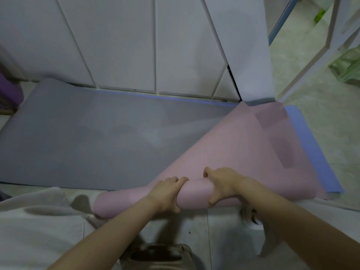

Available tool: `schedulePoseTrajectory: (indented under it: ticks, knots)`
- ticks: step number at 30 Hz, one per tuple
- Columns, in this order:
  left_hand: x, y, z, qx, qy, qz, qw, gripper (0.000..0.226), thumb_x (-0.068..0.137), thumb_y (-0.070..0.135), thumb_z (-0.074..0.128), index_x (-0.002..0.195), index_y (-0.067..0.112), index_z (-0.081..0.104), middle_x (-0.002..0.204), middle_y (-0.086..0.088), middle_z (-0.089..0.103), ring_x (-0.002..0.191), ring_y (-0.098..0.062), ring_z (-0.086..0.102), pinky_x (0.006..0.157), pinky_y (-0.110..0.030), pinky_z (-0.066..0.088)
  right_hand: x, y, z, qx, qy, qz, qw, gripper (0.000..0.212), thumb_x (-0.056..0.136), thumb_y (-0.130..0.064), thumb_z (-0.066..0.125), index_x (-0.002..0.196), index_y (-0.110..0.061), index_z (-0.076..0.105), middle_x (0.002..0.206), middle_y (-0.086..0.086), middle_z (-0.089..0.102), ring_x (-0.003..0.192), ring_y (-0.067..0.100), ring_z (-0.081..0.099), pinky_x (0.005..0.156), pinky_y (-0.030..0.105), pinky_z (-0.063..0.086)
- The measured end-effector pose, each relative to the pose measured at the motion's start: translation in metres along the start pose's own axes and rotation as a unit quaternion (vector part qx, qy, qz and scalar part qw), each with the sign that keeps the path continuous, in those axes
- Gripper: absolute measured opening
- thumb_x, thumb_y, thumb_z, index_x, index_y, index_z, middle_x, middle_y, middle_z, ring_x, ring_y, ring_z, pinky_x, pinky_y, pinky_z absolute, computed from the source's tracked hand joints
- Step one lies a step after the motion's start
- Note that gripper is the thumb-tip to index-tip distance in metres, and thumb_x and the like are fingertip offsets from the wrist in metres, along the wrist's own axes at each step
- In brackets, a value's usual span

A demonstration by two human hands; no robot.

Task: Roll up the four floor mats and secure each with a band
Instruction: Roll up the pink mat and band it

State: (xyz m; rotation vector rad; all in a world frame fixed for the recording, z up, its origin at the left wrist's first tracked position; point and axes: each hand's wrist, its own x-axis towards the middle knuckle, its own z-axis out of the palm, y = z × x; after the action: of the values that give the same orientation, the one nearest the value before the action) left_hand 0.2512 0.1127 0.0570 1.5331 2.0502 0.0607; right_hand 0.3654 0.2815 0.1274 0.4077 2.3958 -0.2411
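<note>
A pink mat (239,151) lies on the floor, its near end rolled into a thick tube (196,193). My left hand (167,193) grips the roll's middle, fingers curled over the top. My right hand (222,184) grips it just to the right, thumb in front. A blue mat (311,151) lies under the pink one, showing along its right edge. A grey mat (93,137) lies flat to the left. A purple rolled mat (8,92) stands at the far left edge. No band is visible.
White cabinet doors (126,41) rise behind the mats. A white door panel (249,55) stands at the right, with pale tiled floor (303,78) beyond. Green plastic bags (346,67) sit on a white shelf frame. My pale clothing (35,230) fills the lower left.
</note>
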Motion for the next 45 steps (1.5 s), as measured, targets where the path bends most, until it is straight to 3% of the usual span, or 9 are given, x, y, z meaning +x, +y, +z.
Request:
schedulePoseTrajectory:
  ticks: [4,8,11,16,26,34,39,42,45]
  knots:
    - [0.008,-0.007,-0.009,-0.010,-0.062,0.009,0.998,0.082,0.064,0.038,0.078,0.133,0.026,0.034,0.122,-0.008,0.055,0.111,-0.031,0.053,0.091,-0.036,0.045,-0.004,-0.006,0.000,0.012,-0.018,-0.003,1.000,0.082,0.065,-0.053,0.077,0.126,-0.016,0.038,0.119,0.009,0.058,0.103,0.029,0.056,0.082,0.032,0.041]
    - [0.012,-0.013,-0.023,-0.051,-0.089,0.019,0.995,0.080,0.067,0.034,0.081,0.134,0.024,0.039,0.125,-0.010,0.057,0.114,-0.030,0.053,0.089,-0.031,0.043,-0.009,-0.032,0.014,-0.163,0.091,-0.027,0.982,0.085,0.066,-0.036,0.079,0.134,-0.010,0.034,0.126,0.012,0.044,0.112,0.029,0.047,0.094,0.039,0.036]
    - [0.017,-0.015,-0.034,-0.074,-0.120,0.034,0.989,0.082,0.066,0.035,0.083,0.135,0.023,0.040,0.128,-0.007,0.056,0.117,-0.026,0.051,0.093,-0.028,0.040,-0.013,-0.045,0.020,-0.201,0.133,0.002,0.970,0.100,0.043,-0.036,0.087,0.130,-0.011,0.046,0.109,0.011,0.055,0.094,0.030,0.056,0.088,0.041,0.043]
    - [0.019,-0.015,-0.029,-0.108,-0.179,0.035,0.977,0.083,0.068,0.032,0.083,0.136,0.022,0.036,0.133,-0.004,0.050,0.121,-0.024,0.047,0.102,-0.033,0.039,-0.012,-0.037,0.020,-0.164,0.115,-0.036,0.979,0.077,0.068,-0.032,0.075,0.129,-0.011,0.034,0.118,0.012,0.049,0.102,0.029,0.052,0.082,0.038,0.035]
    - [-0.005,0.019,0.010,0.019,0.085,-0.005,0.996,0.097,0.075,0.041,0.064,0.150,0.021,0.008,0.139,-0.006,0.032,0.128,-0.025,0.034,0.105,-0.037,0.025,0.003,-0.012,-0.006,-0.032,0.020,-0.001,0.999,0.088,0.059,-0.047,0.080,0.127,-0.014,0.035,0.113,0.010,0.062,0.098,0.030,0.059,0.080,0.033,0.044]
    - [-0.003,0.025,0.011,0.005,0.074,-0.013,0.997,0.091,0.077,0.035,0.064,0.149,0.023,0.010,0.138,-0.005,0.036,0.124,-0.026,0.038,0.098,-0.035,0.031,0.006,-0.003,-0.023,0.021,-0.086,0.000,0.996,0.084,0.062,-0.052,0.078,0.129,-0.021,0.037,0.121,0.004,0.058,0.102,0.025,0.056,0.088,0.033,0.045]
    - [0.004,0.014,-0.006,-0.111,0.012,0.003,0.994,0.091,0.073,0.025,0.073,0.147,0.019,0.021,0.139,-0.011,0.040,0.125,-0.029,0.041,0.103,-0.035,0.035,-0.009,-0.018,-0.009,-0.166,0.053,-0.025,0.984,0.080,0.066,-0.042,0.078,0.129,-0.012,0.038,0.124,0.010,0.048,0.111,0.028,0.051,0.090,0.036,0.038]
    - [0.015,0.015,-0.019,-0.128,-0.004,0.023,0.992,0.093,0.070,0.024,0.077,0.146,0.019,0.024,0.139,-0.010,0.043,0.125,-0.028,0.044,0.101,-0.029,0.035,-0.017,-0.023,0.000,-0.216,0.199,0.014,0.956,0.080,0.051,-0.034,0.088,0.119,-0.009,0.053,0.111,0.017,0.053,0.102,0.031,0.055,0.095,0.045,0.040]
    - [0.025,0.017,-0.035,-0.103,-0.031,0.044,0.993,0.090,0.067,0.023,0.079,0.142,0.020,0.030,0.134,-0.009,0.049,0.121,-0.027,0.048,0.094,-0.026,0.036,-0.020,-0.010,0.011,-0.193,0.216,0.027,0.957,0.095,0.023,-0.040,0.089,0.107,-0.008,0.061,0.091,0.015,0.059,0.080,0.033,0.059,0.084,0.050,0.048]
